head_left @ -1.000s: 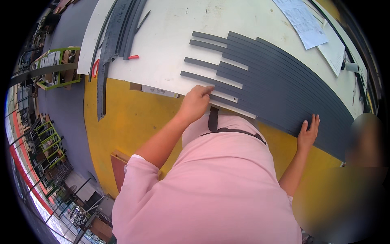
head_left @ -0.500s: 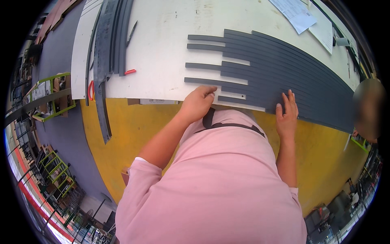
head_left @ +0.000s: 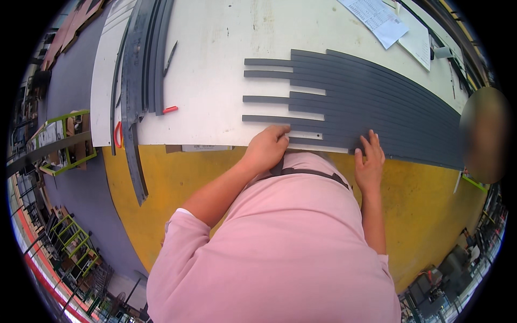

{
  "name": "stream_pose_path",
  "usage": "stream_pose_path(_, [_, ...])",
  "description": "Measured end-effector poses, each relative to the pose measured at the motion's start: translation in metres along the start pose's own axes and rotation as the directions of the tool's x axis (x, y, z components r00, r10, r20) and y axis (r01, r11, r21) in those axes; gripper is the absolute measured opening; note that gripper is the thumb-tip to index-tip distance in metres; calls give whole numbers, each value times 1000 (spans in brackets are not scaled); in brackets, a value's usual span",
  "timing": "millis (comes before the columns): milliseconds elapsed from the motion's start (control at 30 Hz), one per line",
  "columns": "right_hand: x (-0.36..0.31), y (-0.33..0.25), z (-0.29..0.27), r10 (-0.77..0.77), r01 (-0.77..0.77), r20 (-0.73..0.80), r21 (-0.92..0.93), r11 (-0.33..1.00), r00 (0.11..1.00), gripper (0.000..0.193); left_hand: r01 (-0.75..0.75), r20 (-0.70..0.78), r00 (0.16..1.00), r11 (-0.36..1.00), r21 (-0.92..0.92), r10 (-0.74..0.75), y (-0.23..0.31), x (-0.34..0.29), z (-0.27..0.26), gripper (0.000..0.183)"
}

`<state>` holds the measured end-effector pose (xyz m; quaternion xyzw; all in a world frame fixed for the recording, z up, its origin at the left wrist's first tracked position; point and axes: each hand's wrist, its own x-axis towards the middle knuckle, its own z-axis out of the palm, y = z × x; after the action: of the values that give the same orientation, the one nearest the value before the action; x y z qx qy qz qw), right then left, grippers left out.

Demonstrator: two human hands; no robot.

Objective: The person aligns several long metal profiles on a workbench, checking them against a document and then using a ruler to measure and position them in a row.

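Note:
Long dark grey strips (head_left: 377,113) lie side by side on the white tabletop, their left ends stepped at different lengths. At the left end of the nearest strip (head_left: 318,144), my left hand (head_left: 266,149) is closed, index finger and thumb bent at the strip's tip. My right hand (head_left: 370,161) is open, its fingers stretched over the strips' near edge and the thumb apart. Between the near strips shows a pale piece with a small dark hole (head_left: 307,134).
More long dark strips (head_left: 153,59) lie at the table's left; one (head_left: 134,161) overhangs the front edge. Nearby are a dark pointed tool (head_left: 170,58), a small red piece (head_left: 170,109) and a red-handled tool (head_left: 118,134). Papers (head_left: 377,24) lie far right, beyond a blurred shape (head_left: 484,134).
The view has shifted, so the table sits lower in the picture. My right hand has slid slightly left along the strips. My left hand stays by the strip end.

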<state>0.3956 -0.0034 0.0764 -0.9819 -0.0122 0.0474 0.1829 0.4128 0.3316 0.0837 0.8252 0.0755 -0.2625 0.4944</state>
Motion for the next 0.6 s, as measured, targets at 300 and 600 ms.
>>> stream_pose_path(300, [2,-6,0,-18,18,-9,5,1000,1000,38,-71,7,997,997,15,71,-3,3,-2,44])
stream_pose_path(600, [14,-17,-16,-167,162,-79,-63,985,983,41,-2,-7,1000,977,-212,0,7,-10,-9,39])
